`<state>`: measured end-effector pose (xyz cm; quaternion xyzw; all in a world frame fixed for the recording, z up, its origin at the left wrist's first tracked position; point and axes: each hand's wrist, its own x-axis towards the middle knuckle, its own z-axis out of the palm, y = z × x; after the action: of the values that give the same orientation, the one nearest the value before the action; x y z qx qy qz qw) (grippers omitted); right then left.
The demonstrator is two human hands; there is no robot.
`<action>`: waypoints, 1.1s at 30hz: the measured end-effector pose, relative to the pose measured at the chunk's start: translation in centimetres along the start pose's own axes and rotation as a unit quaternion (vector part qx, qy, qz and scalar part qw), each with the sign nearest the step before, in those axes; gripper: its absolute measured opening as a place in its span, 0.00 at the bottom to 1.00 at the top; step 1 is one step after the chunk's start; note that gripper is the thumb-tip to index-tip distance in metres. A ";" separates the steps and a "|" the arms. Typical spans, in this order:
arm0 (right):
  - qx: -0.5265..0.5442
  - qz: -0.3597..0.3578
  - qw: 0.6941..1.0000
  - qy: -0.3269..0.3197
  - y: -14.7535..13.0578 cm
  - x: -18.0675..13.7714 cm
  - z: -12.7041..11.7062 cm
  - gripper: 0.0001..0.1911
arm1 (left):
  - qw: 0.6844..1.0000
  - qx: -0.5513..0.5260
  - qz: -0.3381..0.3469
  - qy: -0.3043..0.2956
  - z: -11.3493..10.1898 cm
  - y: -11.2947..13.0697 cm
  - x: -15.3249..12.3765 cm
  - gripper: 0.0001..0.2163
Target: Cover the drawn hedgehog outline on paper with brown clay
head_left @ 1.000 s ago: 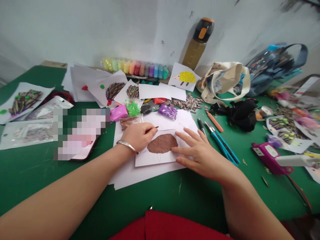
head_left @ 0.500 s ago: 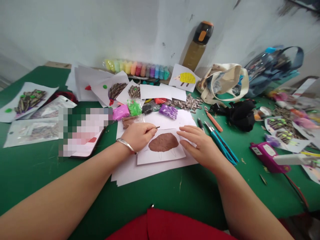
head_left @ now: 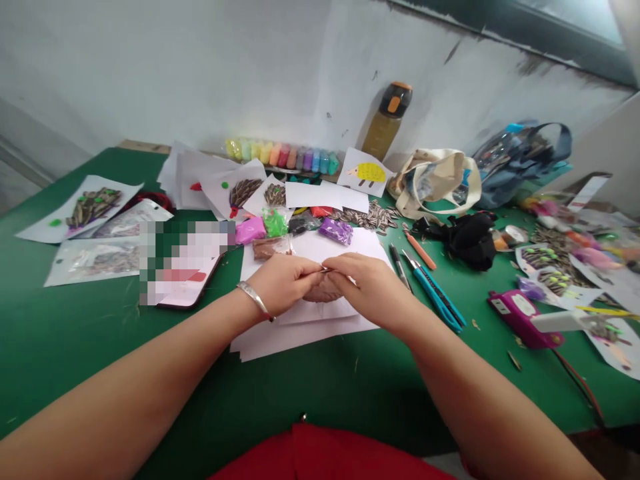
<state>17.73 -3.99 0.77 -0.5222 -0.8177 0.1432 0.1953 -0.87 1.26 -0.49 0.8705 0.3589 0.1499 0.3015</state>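
My left hand (head_left: 285, 283), with a silver bangle on the wrist, and my right hand (head_left: 367, 287) meet fingertip to fingertip over a white card (head_left: 320, 310). Between the fingertips sits a small thin dark object (head_left: 325, 269), pinched by both hands. A brown clay patch (head_left: 323, 292) on the card is mostly hidden under the hands. The card lies on a stack of white paper sheets (head_left: 300, 333) on the green table (head_left: 75, 333).
Small bags of coloured clay (head_left: 295, 227) and a pile of sunflower seeds (head_left: 370, 217) lie behind the paper. Pens and a teal cutter (head_left: 433, 293) sit to the right, then a purple glue gun (head_left: 525, 313). A phone (head_left: 183, 267) lies left. Bottle (head_left: 387, 120) and bags stand at the wall.
My right hand lifted off the card and came to the left hand's fingertips. Both hands now cover the brown clay. The view tilted upward a little.
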 end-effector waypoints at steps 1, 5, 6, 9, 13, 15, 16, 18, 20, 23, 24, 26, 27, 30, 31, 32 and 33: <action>0.000 0.001 1.000 -0.003 0.0 0.3 0.2 0.12 | 1.000 -0.006 -0.007 -0.001 -0.1 0.1 -0.1 0.14; 0.030 0.006 0.999 0.023 0.3 0.9 0.8 0.12 | 0.999 -0.009 -0.042 0.009 -0.6 0.4 0.0 0.14; 0.042 0.008 0.998 0.038 0.5 0.9 0.9 0.11 | 0.999 -0.008 -0.047 0.015 -0.8 0.5 0.1 0.14; 0.073 0.033 0.993 0.082 1.5 0.5 1.0 0.11 | 0.998 0.001 -0.048 0.046 -1.2 0.7 0.1 0.12; 0.086 0.080 0.991 0.067 2.3 -0.1 1.1 0.11 | 0.994 0.078 -0.037 0.073 -0.6 -0.2 -0.2 0.12; 0.084 0.070 0.994 0.029 2.3 -0.2 1.2 0.10 | 0.987 0.146 -0.023 0.070 0.3 -1.1 -0.4 0.11; 0.085 0.059 0.995 0.011 2.2 -0.3 1.2 0.10 | 0.983 0.166 -0.013 0.070 0.7 -1.6 -0.5 0.11; 0.091 0.038 0.995 -0.011 2.0 -0.3 1.3 0.11 | 0.981 0.179 0.013 0.069 1.2 -2.4 -0.6 0.11; 0.096 0.023 0.995 -0.013 1.7 -0.3 1.3 0.11 | 0.982 0.174 0.031 0.070 1.4 -2.9 -0.6 0.12; 0.123 -0.003 0.992 -0.022 1.4 -0.3 1.2 0.13 | 0.983 0.156 0.044 0.081 1.1 -3.1 -0.5 0.11; 0.139 -0.012 0.990 -0.035 1.2 -0.3 1.2 0.14 | 0.984 0.149 0.047 0.082 1.0 -3.0 -0.5 0.11; 0.159 -0.034 0.985 -0.064 1.0 -0.3 1.3 0.16 | 0.986 0.142 0.058 0.059 0.9 -3.0 -0.3 0.10; 0.157 -0.044 0.984 -0.070 1.0 -0.3 1.4 0.16 | 0.987 0.144 0.065 0.042 0.9 -3.0 -0.2 0.10; 0.105 -0.042 0.992 -0.048 1.2 -0.3 1.6 0.14 | 0.984 0.157 0.086 0.008 0.9 -3.1 0.0 0.11; 0.082 -0.035 0.995 -0.036 1.3 -0.3 1.7 0.13 | 0.983 0.160 0.092 0.005 1.0 -3.3 0.1 0.11; 0.061 -0.027 0.997 -0.026 1.5 -0.4 1.7 0.13 | 0.982 0.163 0.098 0.003 1.0 -3.4 0.2 0.11; 0.047 -0.023 0.998 -0.020 1.5 -0.4 1.6 0.13 | 0.981 0.165 0.103 0.000 1.0 -3.6 0.3 0.11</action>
<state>18.33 -3.72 -1.43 -0.4908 -0.8255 0.1874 0.2060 -2.09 3.01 -3.54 0.9406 0.2870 0.1194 0.1364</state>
